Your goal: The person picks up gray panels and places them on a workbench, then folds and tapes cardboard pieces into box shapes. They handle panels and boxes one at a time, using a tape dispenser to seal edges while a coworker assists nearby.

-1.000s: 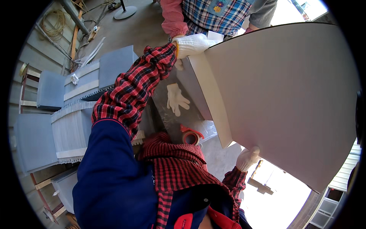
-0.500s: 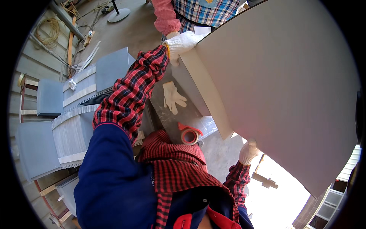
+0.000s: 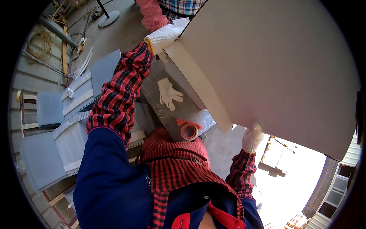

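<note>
A large grey-brown panel point(image 3: 274, 65) with a pale folded edge strip point(image 3: 202, 84) fills the upper right. In a white knitted glove, my left hand point(image 3: 162, 38) is closed on the panel's far left corner, beside a small white piece point(image 3: 180, 23) I cannot make out. My right hand point(image 3: 252, 139), also gloved, grips the panel's near edge; its fingertips are partly hidden. Below the panel, a loose white glove point(image 3: 169, 94) lies on a grey surface point(image 3: 152, 82). A red tape dispenser point(image 3: 189, 129) with a roll in it lies at that surface's near end.
Stacks of grey panels point(image 3: 42, 156) with pale strips stand on a rack at the left. Across the far side is another person point(image 3: 183, 7) in a checked apron. A round stand base point(image 3: 109, 18) and a coiled hose point(image 3: 39, 42) lie beyond. Bright ground lies at right.
The panel's near right corner has swung up and away to the right. My left hand has shifted left in the picture with the panel's corner, and my right hand slightly up.
</note>
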Demonstrator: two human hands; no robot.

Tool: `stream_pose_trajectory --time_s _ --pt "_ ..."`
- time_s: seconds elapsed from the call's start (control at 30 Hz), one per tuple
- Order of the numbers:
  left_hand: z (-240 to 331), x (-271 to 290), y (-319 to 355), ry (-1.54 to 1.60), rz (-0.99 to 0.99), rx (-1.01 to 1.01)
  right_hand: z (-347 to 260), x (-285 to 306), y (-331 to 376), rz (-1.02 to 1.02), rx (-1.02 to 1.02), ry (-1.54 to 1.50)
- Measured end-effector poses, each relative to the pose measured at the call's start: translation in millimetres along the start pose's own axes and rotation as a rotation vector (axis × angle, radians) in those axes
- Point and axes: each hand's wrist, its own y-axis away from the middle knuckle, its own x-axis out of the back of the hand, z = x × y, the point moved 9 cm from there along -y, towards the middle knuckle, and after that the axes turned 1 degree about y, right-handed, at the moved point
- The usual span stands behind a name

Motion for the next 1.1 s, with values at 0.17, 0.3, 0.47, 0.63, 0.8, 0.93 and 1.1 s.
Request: stream_pose_trajectory --time_s 0.17,0.3,0.47,0.63,0.8,0.93,1.1 --pt "-7.3 8.0 7.9 0.194 0.076 0.077 -13.1 -10.9 5.6 -0.016 0.067 -0.156" --pt "-19.8 26.1 15.1 0.291 0.139 0.117 -48.7 -28.2 7.8 0.006 0.362 0.462" --pt "25.2 19.4 47.9 0.255 0.192 0.165 -42.3 -43.0 7.3 -0.006 0.367 0.462" --pt "32.0 42.0 57.4 0.130 0.325 0.042 -64.5 -73.5 4.3 -0.059 0.339 0.343" --pt "42.7 52.3 71.4 -0.544 0.308 -0.182 -63.6 -109.3 -9.2 -0.257 0.231 0.301" --pt "37.8 44.1 83.3 -0.076 0.382 0.035 -82.9 -121.1 -13.4 -0.305 0.262 0.335" --pt "8.9 50.1 78.6 0.007 0.265 0.135 -87.2 -122.2 -9.2 -0.264 0.281 0.276"
